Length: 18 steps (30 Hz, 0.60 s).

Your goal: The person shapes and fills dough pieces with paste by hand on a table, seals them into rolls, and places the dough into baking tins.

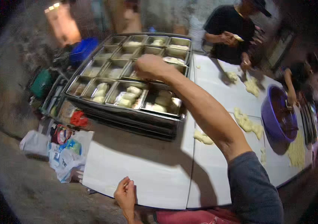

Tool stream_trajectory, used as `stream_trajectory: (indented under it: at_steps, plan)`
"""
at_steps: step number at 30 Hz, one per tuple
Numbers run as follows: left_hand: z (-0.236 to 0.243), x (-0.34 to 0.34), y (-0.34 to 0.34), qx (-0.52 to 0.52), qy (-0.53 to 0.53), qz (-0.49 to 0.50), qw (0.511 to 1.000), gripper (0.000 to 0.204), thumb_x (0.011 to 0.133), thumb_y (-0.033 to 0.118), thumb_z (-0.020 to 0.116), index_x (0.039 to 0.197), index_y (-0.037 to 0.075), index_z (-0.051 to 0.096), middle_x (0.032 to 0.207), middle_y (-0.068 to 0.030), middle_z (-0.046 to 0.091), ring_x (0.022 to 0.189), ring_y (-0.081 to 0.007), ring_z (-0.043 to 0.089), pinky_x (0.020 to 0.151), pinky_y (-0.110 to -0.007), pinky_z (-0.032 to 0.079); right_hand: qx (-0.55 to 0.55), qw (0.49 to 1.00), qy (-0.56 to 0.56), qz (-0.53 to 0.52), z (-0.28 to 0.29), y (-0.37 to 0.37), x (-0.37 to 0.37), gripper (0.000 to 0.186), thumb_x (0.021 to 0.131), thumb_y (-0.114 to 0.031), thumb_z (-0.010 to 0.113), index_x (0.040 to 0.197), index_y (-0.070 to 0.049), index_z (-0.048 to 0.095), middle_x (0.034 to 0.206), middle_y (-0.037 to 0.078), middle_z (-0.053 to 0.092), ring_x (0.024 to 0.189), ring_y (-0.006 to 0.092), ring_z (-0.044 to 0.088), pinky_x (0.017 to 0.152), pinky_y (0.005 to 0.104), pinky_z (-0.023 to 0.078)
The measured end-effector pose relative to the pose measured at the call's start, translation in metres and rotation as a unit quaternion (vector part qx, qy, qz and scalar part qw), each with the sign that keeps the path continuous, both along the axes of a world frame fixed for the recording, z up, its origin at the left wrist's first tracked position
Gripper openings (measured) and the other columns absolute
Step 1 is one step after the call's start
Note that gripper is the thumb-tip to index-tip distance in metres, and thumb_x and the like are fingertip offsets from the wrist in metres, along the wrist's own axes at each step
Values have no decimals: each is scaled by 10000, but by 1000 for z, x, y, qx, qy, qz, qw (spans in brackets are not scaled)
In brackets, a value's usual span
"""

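My right arm reaches across to a dark rack of metal pans [177,120]; my right hand [148,64] is curled down into a middle pan, its fingertips and whatever they hold hidden. Pale dough pieces [126,99] lie in several pans, while others show bare or pale interiors. My left hand [125,192] is at the near edge of the white table [133,164], its fingers drawn loosely together with nothing visible in them. Dough pieces [203,137] lie to the right of the rack, beside my right forearm.
Co-worker [222,26] handles dough across the table; another person [293,78] reaches toward a purple tub [269,115]. More dough [247,123] and dark trays [308,125] are at right. Plastic bags [67,164], a red cloth [78,118] and a blue container [84,50] sit at left.
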<state>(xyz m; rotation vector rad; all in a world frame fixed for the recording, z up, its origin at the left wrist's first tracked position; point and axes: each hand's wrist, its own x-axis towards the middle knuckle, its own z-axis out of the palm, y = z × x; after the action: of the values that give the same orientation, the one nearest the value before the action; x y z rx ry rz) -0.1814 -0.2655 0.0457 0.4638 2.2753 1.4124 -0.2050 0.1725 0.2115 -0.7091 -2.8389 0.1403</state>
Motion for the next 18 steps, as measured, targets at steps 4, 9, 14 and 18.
stream_trajectory:
  at_steps: [4, 9, 14, 18]
  plan:
    - [-8, -1, -3, -23, -51, 4, 998, 325, 934, 184, 668, 1202, 0, 644, 989, -67, 692, 709, -92, 601, 564, -223, 471, 72, 969, 234, 33, 13, -36, 60, 230, 933, -281, 604, 908, -66, 684, 765, 154, 679, 725, 313, 680, 662, 414, 537]
    - [-9, -2, -12, -57, 5, -51, 997, 393, 985, 264, 612, 1258, -17, 582, 934, -105, 661, 705, -129, 613, 570, -252, 512, -28, 860, 490, -140, -30, -97, 266, 166, 871, -179, 732, 960, -40, 725, 824, 96, 719, 651, 159, 650, 601, 282, 517]
    - [7, 44, 15, -48, -14, -65, 997, 415, 981, 266, 627, 1253, -43, 580, 1040, -142, 658, 857, -174, 639, 677, -263, 514, 142, 782, 177, -581, -152, -147, 515, 467, 824, -294, 750, 1194, -46, 610, 1161, 153, 599, 1105, 342, 563, 892, 439, 472]
    - [-12, 72, 41, -32, 86, -158, 983, 347, 968, 207, 645, 1221, -29, 617, 1029, -104, 679, 805, -116, 633, 655, -250, 533, 45, 734, 23, -677, -191, -197, 603, 772, 853, -464, 686, 1462, -92, 391, 1367, 230, 451, 1208, 374, 463, 952, 536, 400]
